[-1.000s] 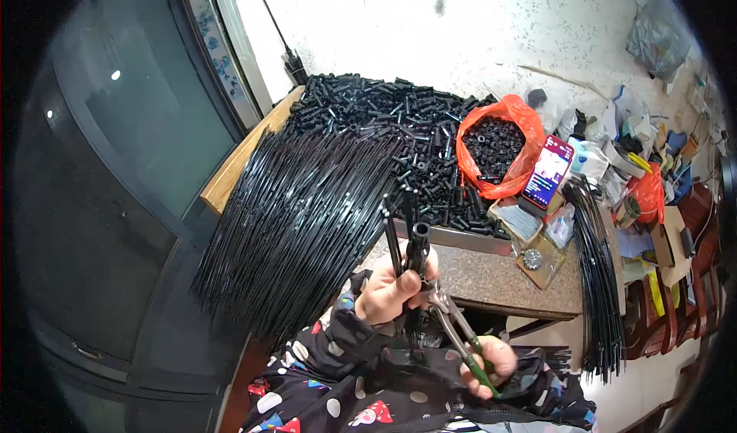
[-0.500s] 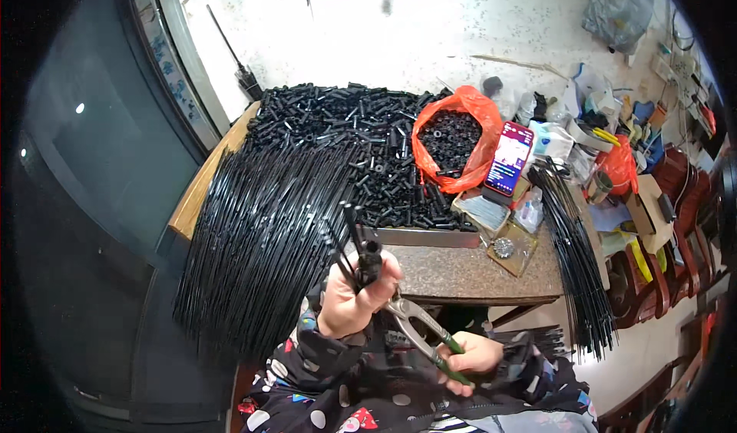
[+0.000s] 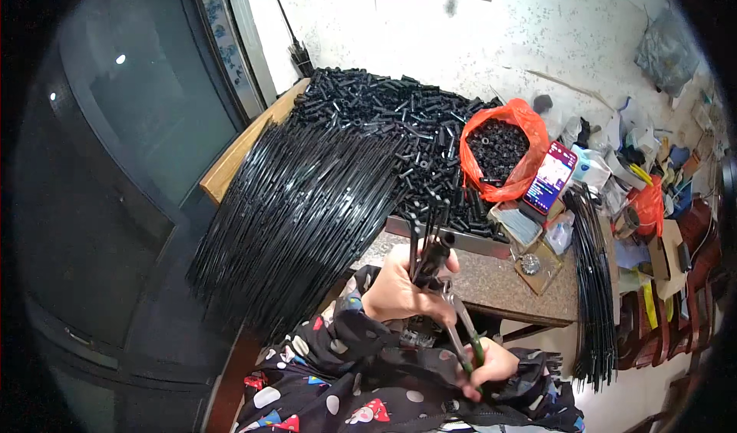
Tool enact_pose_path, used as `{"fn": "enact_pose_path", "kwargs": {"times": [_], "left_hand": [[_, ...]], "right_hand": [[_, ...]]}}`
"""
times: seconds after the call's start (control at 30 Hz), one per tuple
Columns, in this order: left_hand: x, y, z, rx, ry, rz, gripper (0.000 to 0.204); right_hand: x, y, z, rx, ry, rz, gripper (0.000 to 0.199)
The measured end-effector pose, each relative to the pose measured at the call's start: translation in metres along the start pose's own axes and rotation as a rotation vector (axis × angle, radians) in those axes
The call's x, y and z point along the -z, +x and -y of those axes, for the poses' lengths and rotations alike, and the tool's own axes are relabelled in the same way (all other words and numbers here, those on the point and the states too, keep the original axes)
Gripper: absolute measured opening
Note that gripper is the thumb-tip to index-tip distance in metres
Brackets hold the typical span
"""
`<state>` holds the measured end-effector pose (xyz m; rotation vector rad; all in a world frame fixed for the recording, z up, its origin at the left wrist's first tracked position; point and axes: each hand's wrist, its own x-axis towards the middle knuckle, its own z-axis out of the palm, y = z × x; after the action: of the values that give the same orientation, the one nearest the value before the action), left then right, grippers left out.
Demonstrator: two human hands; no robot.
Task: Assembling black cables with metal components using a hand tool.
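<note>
The left hand is covering the lower part of a short black tube and of several thin black rods, so how they are meeting inside the grip is hard to make out. The tips of the green-handled pliers are blending into the dark pieces there, and whether they are biting on anything cannot be told. The right hand is partly hiding the handles, its fingers looking blurred. Dark clutter below the hands is staying unreadable against the patterned sleeve.

The left hand is clasping the tube and rods, which are pointing up and away beyond its fingers. The right hand, nearer and to the right, is closing around the pliers' handles; the two hands are standing apart, with the pliers spanning between them.

A spread of long rods is lying to the left, a heap of short tubes is filling the far side, and a red bag is sitting to the far right of the hands.
</note>
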<state>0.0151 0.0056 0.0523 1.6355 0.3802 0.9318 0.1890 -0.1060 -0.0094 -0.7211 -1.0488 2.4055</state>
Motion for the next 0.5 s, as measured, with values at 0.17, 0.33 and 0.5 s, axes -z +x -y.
{"fn": "enact_pose_path", "kwargs": {"times": [0.17,0.33,0.5], "left_hand": [[-0.021,-0.012,0.008,-0.136,0.026,-0.266,0.047],[0.105,-0.021,-0.019,-0.055,-0.083,-0.118,0.050],[0.002,0.005,0.019,-0.228,0.119,-0.155,0.045]], "right_hand": [[-0.017,-0.019,0.022,0.496,-1.107,-0.873,0.044],[-0.080,0.081,0.047,0.466,-0.654,-0.541,0.023],[0.013,0.004,-0.004,-0.095,0.511,0.126,0.026]]}}
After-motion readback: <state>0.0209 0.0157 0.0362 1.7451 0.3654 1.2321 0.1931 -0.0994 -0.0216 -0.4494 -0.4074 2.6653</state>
